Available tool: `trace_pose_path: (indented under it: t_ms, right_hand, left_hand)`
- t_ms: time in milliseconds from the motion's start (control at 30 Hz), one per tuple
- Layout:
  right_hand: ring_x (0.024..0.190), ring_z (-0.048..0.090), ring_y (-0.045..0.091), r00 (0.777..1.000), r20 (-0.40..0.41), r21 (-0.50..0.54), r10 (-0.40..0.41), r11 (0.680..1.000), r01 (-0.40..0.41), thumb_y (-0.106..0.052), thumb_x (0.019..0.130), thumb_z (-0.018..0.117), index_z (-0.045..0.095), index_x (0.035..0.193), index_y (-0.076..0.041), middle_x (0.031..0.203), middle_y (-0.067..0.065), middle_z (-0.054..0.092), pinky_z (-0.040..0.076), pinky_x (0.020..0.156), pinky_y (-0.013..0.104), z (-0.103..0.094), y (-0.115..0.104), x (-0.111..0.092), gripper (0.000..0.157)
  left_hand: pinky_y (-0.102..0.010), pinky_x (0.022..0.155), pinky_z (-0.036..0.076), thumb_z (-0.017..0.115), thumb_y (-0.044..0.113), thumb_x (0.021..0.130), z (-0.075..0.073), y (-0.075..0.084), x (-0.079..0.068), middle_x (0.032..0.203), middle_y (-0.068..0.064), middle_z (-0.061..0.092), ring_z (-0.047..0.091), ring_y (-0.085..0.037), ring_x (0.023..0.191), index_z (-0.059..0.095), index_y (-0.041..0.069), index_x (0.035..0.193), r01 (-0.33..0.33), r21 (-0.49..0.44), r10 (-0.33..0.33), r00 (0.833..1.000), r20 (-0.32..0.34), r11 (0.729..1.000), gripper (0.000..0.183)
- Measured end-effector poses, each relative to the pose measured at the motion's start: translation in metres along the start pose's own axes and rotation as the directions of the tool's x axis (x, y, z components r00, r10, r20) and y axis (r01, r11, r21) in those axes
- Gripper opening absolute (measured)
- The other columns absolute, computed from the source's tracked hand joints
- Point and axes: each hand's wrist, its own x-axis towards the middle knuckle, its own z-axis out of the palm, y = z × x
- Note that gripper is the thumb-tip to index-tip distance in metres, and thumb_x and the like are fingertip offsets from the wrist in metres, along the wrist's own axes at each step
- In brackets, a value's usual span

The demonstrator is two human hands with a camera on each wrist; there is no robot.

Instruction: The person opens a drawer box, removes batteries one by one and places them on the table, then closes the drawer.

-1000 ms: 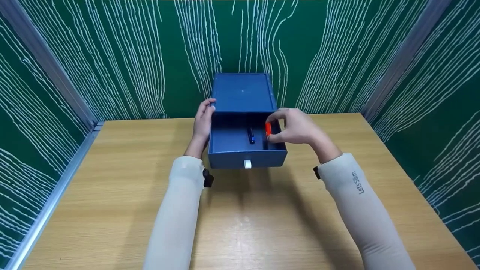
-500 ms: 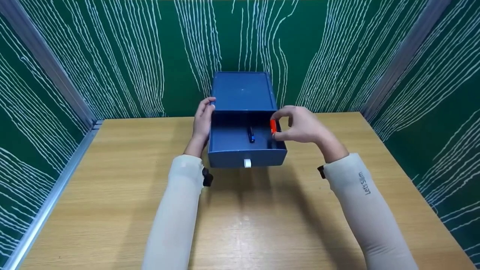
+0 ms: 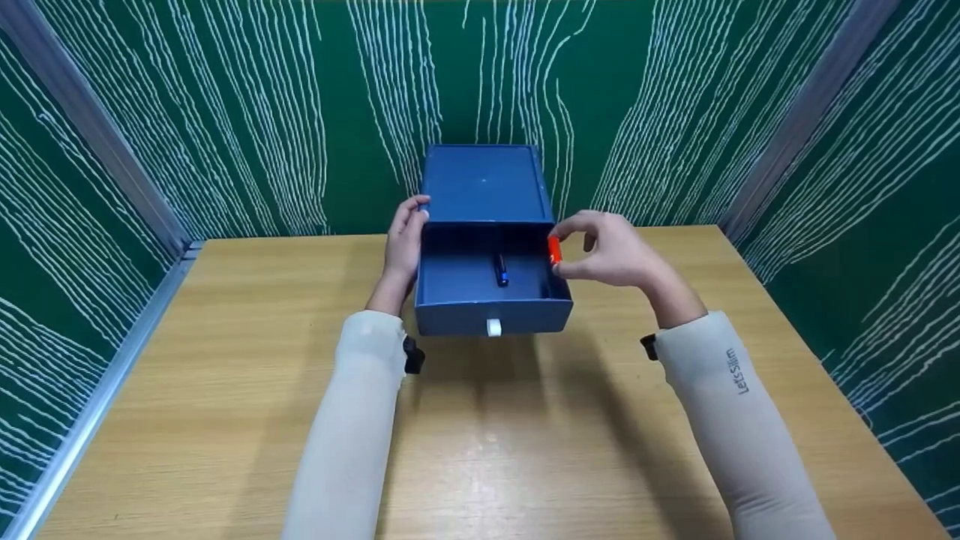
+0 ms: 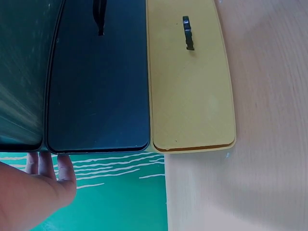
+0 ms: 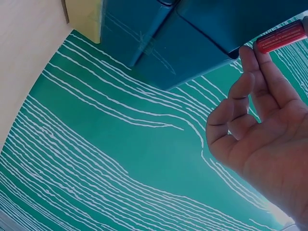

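Note:
My right hand (image 3: 611, 251) pinches a short red battery (image 3: 554, 251) between thumb and fingertips, at the right wall of the pulled-out drawer. Small print shows along the battery (image 5: 281, 37) in the right wrist view, where the other fingers (image 5: 220, 120) are loosely bent. A dark, short cylinder (image 3: 501, 270) with a bright blue end lies on the floor of the drawer (image 3: 450, 285). My left hand (image 3: 403, 244) rests against the left side of the blue cabinet (image 3: 484, 184), its fingertips at the top edge. The left wrist view has those fingers (image 4: 66, 168) fairly straight along the cabinet's side.
Below the pulled-out drawer, a dark blue drawer front (image 4: 98, 91) and a yellow one (image 4: 192, 86) have dark handles. A white knob (image 3: 494, 327) marks the open drawer's front. The wooden table (image 3: 480, 450) ends at green, white-streaked walls (image 3: 637, 75).
My right hand has moved to the right with the red battery, from over the drawer's inside to its right wall. My left hand and the cabinet stay about where they were.

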Motion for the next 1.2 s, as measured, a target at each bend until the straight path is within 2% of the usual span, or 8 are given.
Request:
trace_pose_path:
  t_ms: [100,400,667,1033,1200]
  right_hand:
    - [0.081,0.044,0.015,1.000,-0.008,0.005,-0.010,1.000,0.010,-0.030,0.065,0.071,0.062,0.098,-0.021,0.099,-0.005,0.057,0.039,0.065,0.032,0.001,0.004,-0.001,0.035]
    - [0.088,0.046,0.012,0.999,-0.031,0.072,-0.032,0.997,0.034,-0.028,0.067,0.071,0.063,0.102,-0.016,0.097,-0.006,0.058,0.040,0.070,0.033,-0.001,0.017,-0.005,0.038]
    - [0.085,0.047,0.018,0.999,-0.017,0.079,-0.028,0.996,0.029,-0.028,0.069,0.069,0.062,0.101,-0.017,0.100,-0.003,0.058,0.041,0.069,0.036,-0.002,0.025,-0.009,0.035]
    - [0.089,0.047,0.014,1.000,0.019,0.089,-0.001,0.996,-0.001,-0.026,0.069,0.069,0.061,0.100,-0.018,0.101,-0.003,0.058,0.041,0.072,0.035,0.004,0.036,-0.012,0.033]
    - [0.090,0.048,0.014,0.999,0.029,0.077,-0.016,0.997,0.014,-0.025,0.070,0.069,0.062,0.098,-0.017,0.100,-0.003,0.059,0.042,0.072,0.034,0.008,0.041,-0.012,0.030]
  left_hand:
    - [-0.029,0.098,0.027,0.037,0.012,0.090,0.000,0.010,-0.005,0.128,-0.008,0.043,0.038,-0.015,0.112,0.048,0.004,0.118,0.014,0.002,-0.014,1.000,0.005,1.000,0.031]
    - [-0.031,0.099,0.026,0.037,0.013,0.091,0.002,0.010,-0.004,0.128,-0.007,0.043,0.038,-0.016,0.115,0.047,0.004,0.119,0.013,0.011,-0.013,1.000,0.006,1.000,0.031]
    - [-0.031,0.100,0.025,0.036,0.011,0.091,0.002,0.011,-0.006,0.130,-0.009,0.041,0.036,-0.017,0.115,0.046,0.002,0.120,-0.008,-0.002,0.008,1.000,0.008,1.000,0.032]
    - [-0.028,0.095,0.028,0.038,0.015,0.091,-0.001,-0.009,0.004,0.126,-0.003,0.044,0.038,-0.012,0.109,0.049,0.009,0.117,-0.018,-0.012,0.018,1.000,0.008,1.000,0.029]
    - [-0.029,0.096,0.028,0.037,0.015,0.091,-0.001,-0.004,0.001,0.127,-0.005,0.042,0.038,-0.014,0.109,0.048,0.007,0.118,-0.004,-0.011,0.004,1.000,0.012,1.000,0.030]
